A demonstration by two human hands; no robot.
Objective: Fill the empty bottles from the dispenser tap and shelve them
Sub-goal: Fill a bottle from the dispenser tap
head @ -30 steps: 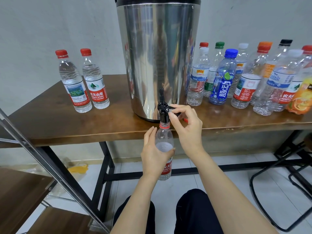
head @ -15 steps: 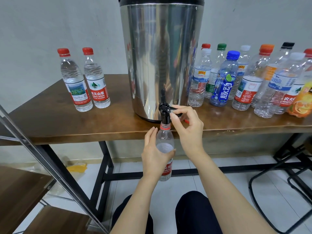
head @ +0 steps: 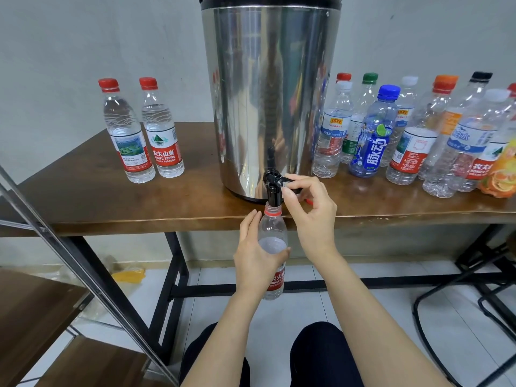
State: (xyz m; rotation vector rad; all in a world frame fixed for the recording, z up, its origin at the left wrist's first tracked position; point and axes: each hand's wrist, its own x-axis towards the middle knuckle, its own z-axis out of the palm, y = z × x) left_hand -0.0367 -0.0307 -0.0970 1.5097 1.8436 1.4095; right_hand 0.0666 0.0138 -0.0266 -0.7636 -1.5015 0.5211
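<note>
The bottle (head: 272, 229) hangs upright just below the front edge of the surface (head: 97, 202), its open, red-ringed mouth right under the black tap (head: 273, 188). The left grip (head: 255, 261) wraps around its middle, thumb across the front and fingers behind, covering part of the red label. A water line shows inside the bottle just above the thumb. The right grip (head: 312, 216) pinches the tap's side lever between thumb and forefinger, with the other fingers curled loosely below it.

The tap juts from the foot of a tall steel dispenser (head: 268, 93) that stands on the surface near its front edge. A small red cap (head: 308, 201) lies on the surface just behind the right grip. To the left of the dispenser, two capped bottles of water (head: 127, 135) stand side by side, touching. To the right stands a crowd of capped clear bottles, among them a blue one (head: 374, 135) near the front; they look empty.

A wooden shelf (head: 30, 311) with a slanted metal rail sits at lower left. Knees in dark trousers (head: 321, 356) show at the bottom, and a black metal frame (head: 460, 297) stands on the tiled floor to the right.
</note>
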